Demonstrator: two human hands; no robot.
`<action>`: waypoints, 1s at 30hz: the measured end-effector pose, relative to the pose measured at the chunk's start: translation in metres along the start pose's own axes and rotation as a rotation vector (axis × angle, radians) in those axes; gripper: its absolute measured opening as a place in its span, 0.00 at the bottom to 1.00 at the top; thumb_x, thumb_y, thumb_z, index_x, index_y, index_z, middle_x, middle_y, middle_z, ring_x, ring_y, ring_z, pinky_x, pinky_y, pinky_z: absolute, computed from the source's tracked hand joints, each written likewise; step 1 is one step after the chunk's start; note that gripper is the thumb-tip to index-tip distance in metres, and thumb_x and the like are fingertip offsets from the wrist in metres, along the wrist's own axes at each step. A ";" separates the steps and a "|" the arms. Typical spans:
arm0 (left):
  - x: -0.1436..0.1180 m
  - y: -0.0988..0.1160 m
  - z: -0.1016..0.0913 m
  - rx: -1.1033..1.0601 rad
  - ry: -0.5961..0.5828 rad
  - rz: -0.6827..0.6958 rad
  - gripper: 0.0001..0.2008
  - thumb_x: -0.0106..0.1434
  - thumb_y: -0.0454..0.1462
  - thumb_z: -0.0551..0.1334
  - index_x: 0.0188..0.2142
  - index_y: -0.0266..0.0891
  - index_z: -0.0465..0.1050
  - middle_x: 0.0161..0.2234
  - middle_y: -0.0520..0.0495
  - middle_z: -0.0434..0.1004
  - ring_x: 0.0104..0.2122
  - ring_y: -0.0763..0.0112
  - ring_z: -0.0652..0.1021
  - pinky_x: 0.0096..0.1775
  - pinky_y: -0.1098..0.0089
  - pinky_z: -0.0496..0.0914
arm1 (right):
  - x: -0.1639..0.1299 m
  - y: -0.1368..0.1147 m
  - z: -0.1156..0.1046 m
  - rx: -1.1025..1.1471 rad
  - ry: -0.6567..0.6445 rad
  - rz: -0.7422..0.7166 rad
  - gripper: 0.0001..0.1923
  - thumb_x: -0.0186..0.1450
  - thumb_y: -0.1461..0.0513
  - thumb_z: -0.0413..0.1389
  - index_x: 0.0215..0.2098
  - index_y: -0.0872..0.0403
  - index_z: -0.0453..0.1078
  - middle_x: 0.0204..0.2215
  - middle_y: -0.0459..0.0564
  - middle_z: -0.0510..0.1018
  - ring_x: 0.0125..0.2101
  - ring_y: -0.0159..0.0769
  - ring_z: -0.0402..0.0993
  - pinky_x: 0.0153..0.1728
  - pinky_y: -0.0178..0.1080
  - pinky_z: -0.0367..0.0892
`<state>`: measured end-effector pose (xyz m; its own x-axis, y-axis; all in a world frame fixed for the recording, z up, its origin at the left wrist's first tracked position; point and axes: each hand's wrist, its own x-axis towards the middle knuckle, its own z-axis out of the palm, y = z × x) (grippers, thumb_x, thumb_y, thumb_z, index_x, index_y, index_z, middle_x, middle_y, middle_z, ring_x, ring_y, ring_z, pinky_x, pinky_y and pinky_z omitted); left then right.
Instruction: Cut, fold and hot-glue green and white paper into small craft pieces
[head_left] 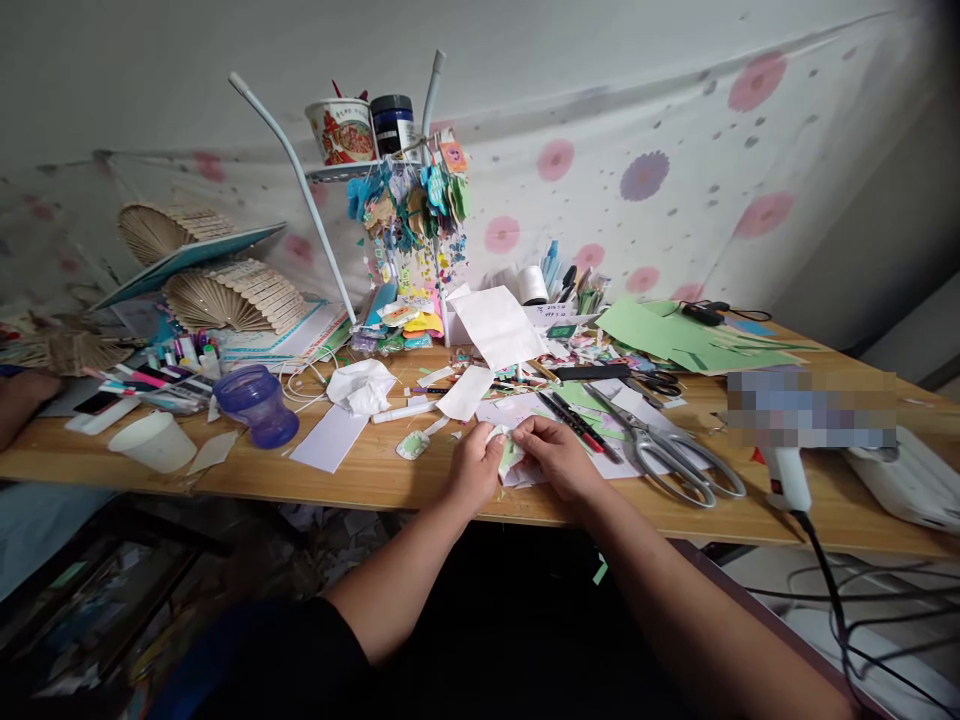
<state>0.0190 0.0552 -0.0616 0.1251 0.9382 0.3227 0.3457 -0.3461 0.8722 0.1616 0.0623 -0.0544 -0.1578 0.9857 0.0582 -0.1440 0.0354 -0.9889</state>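
**Two hands, one small paper cutout**

Both our left hand and right hand pinched the paper cutout together at the table edge. We judged it could tear, or catch on the scissors nearby.

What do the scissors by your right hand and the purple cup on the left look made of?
Scissors: shiny grey blades and handles, probably all metal. Purple cup: translucent and glossy, likely plastic, though glass can't be ruled out.
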 end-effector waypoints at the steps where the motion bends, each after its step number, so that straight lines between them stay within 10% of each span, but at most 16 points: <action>1: 0.000 0.000 0.000 0.014 0.001 0.000 0.10 0.63 0.41 0.52 0.29 0.39 0.64 0.24 0.53 0.65 0.25 0.73 0.66 0.28 0.72 0.58 | 0.000 0.000 0.001 -0.024 0.011 -0.003 0.18 0.51 0.49 0.62 0.23 0.54 0.65 0.15 0.40 0.66 0.15 0.27 0.61 0.18 0.32 0.58; 30: 0.001 -0.002 0.000 -0.205 0.017 -0.056 0.11 0.63 0.42 0.53 0.33 0.38 0.68 0.29 0.51 0.69 0.29 0.72 0.68 0.32 0.72 0.62 | 0.000 -0.001 0.002 -0.057 -0.005 -0.003 0.13 0.54 0.53 0.59 0.24 0.54 0.65 0.16 0.41 0.67 0.16 0.28 0.64 0.19 0.32 0.58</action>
<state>0.0184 0.0570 -0.0634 0.0949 0.9564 0.2764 0.1546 -0.2884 0.9449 0.1596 0.0615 -0.0531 -0.1625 0.9848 0.0615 -0.0889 0.0475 -0.9949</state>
